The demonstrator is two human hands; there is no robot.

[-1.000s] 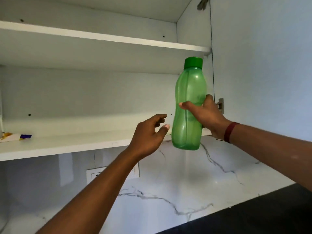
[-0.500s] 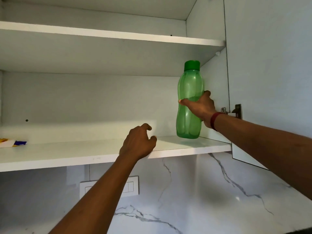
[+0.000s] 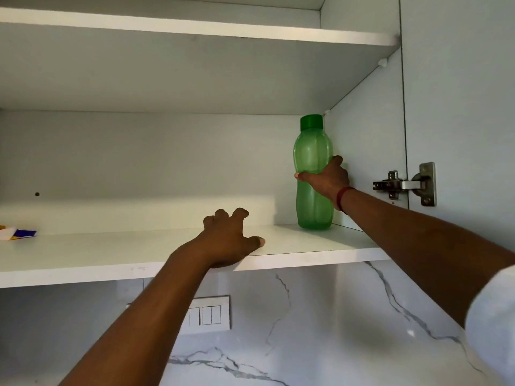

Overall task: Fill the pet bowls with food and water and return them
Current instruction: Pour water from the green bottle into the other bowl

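Two hands reach up into one open cupboard. The left hand (image 3: 227, 240) rests on the front edge of the lower shelf (image 3: 111, 254), about midway along it. Its thumb lies flat on the board and its fingers are loosely bent with the tips down, holding nothing. The right hand (image 3: 327, 179) grips the one green bottle (image 3: 313, 151) round its narrow waist, thumb across the front and fingers behind. A single red band (image 3: 342, 197) circles that wrist.

The bottle stands upright on the lower shelf in its rear right corner, just beside the cupboard's side wall, with its one green cap (image 3: 311, 122) on. There are two shelves; the upper shelf (image 3: 195, 26) shows only its underside and front edge. One small blue, white and yellow packet (image 3: 18, 234) lies at the lower shelf's left edge, well apart from both hands. One metal hinge (image 3: 404, 185) joins the side wall to the open door (image 3: 459, 79) on the right. Below the lower shelf, one white switch plate (image 3: 211, 313) sits on the veined marble wall (image 3: 306, 316), partly hidden by the left forearm.
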